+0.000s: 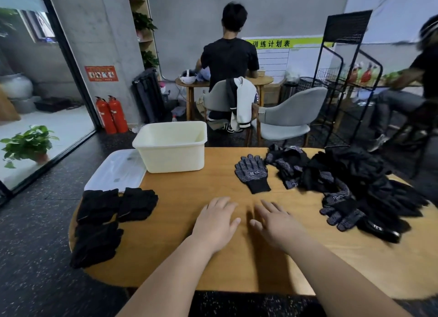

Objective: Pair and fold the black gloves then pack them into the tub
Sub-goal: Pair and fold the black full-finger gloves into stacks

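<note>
Desk [213, 264] carries a loose heap of black gloves [355, 186] at right, the empty tub [170, 148] far left, folded pairs [102, 222] at the left edge. Risk: heap is tangled, so mates may get mismatched. Single glove [252, 173] lies ahead of both hands, apart. Left hand [216, 218] and right hand [276, 222]: fingers spread flat, holding nothing

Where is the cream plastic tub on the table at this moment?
In the head view, the cream plastic tub stands at the far left edge of the round wooden table, beside its clear plastic lid and behind the folded black gloves.
</note>
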Demonstrator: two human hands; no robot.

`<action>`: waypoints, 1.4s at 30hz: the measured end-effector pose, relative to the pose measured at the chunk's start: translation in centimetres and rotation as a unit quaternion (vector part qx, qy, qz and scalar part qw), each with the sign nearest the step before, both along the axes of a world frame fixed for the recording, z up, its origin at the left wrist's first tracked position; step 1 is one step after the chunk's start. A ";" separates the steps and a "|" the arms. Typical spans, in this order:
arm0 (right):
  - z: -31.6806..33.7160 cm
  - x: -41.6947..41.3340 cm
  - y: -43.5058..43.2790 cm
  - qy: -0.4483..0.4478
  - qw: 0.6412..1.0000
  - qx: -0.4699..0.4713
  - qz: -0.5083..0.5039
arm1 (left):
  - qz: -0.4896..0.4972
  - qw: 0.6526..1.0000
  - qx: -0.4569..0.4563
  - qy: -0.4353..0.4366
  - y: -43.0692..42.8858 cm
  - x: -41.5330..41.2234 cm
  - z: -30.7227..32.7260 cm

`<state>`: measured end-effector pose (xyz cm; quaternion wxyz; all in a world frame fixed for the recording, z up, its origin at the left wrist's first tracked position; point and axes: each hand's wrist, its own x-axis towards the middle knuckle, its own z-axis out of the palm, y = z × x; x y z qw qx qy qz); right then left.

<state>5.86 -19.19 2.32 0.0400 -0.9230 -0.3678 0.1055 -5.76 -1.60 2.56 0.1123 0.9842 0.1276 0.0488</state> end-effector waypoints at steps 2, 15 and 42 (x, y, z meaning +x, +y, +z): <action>-0.9 0.4 -1.3 0.000 1.000 0.002 -0.012 | -0.009 1.000 -0.005 0.011 -0.9 0.9 -1.1; -4.8 3.4 -5.2 -0.107 0.989 0.065 -0.081 | -0.022 1.000 -0.012 -0.012 -4.6 4.9 -4.9; -7.3 3.8 -3.7 -0.285 0.923 0.245 -0.086 | -0.011 0.996 -0.021 -0.080 -5.1 4.7 -5.7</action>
